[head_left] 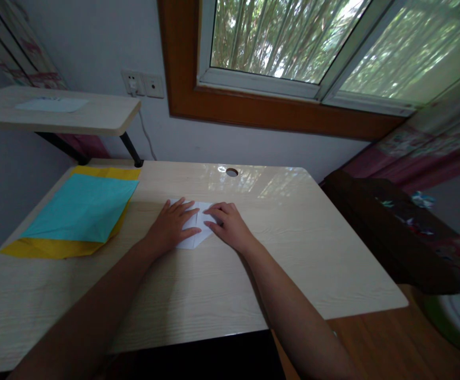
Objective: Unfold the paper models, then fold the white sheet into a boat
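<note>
Head view, the only view: both hands flat on a folded white paper (196, 228) at the middle of the desk (293, 237), a bit toward the far side.

Left hand (171, 226): palm down, fingers spread, pressing the left part of the paper. Fingertips reach to about the centre fold. Not gripping anything, just pressing flat.

Right hand (228, 226): palm down on the paper's right part, fingers angled left toward the left hand, fingertips nearly touching the other hand's. Also unclenched, nothing grasped, resting on the sheet.

The paper shows between and below the two hands. Its near edge comes to a point, so it's already folded. Most of it is covered by the hands, and the exact fold shape is hard to tell.

Left on the desk, well apart from the hands: a teal sheet (83, 207) lying on top of a yellow sheet (51, 248). Yellow shows along the near and far edges.

Far middle of the desk: a round cable hole (232, 172).

Far left, above desk level: a raised shelf (95, 113) on dark brackets, with a pale flat sheet on it. On the wall behind are wall sockets (142, 83) with a cable hanging down.

Far right: a window (293, 42) in a wooden frame, greenery outside. On the right, off the desk, a dark piece of furniture (388, 232). Lighting is dim.
</note>
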A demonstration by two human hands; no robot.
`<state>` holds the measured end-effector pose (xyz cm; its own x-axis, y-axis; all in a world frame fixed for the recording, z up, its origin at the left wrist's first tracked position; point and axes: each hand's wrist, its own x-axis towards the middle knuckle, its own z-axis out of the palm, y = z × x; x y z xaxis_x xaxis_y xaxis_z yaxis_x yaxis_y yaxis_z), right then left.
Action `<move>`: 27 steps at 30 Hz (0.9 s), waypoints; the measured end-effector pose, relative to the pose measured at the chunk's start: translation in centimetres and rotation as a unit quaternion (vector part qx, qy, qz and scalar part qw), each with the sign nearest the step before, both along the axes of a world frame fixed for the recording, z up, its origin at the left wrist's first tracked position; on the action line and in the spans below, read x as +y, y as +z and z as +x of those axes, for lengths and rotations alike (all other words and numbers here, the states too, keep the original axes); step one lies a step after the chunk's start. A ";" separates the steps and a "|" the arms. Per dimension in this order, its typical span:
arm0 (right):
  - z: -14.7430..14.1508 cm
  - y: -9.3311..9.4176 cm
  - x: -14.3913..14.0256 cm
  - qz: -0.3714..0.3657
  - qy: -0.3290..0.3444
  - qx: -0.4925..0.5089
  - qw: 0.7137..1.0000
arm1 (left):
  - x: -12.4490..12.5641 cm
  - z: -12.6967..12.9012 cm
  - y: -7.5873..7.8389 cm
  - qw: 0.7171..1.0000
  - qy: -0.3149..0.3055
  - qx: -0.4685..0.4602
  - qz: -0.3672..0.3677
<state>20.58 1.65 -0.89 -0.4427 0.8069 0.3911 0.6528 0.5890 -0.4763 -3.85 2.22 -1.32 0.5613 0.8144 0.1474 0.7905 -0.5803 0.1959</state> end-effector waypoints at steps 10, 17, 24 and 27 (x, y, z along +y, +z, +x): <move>0.0 -0.2 0.0 -0.015 -0.010 -0.028 0.999 | -0.2 0.1 0.1 1.000 -0.001 0.006 0.005; 0.0 -0.3 0.0 -0.019 -0.018 -0.037 0.999 | -0.1 0.0 -0.1 1.000 -0.006 0.013 0.008; -0.1 -0.5 0.3 -0.030 -0.034 -0.009 0.999 | -0.1 0.1 -0.2 1.000 -0.010 0.010 -0.003; -0.2 -0.4 0.4 -0.044 -0.052 0.007 0.998 | -0.1 0.3 -0.2 1.000 -0.008 0.004 -0.002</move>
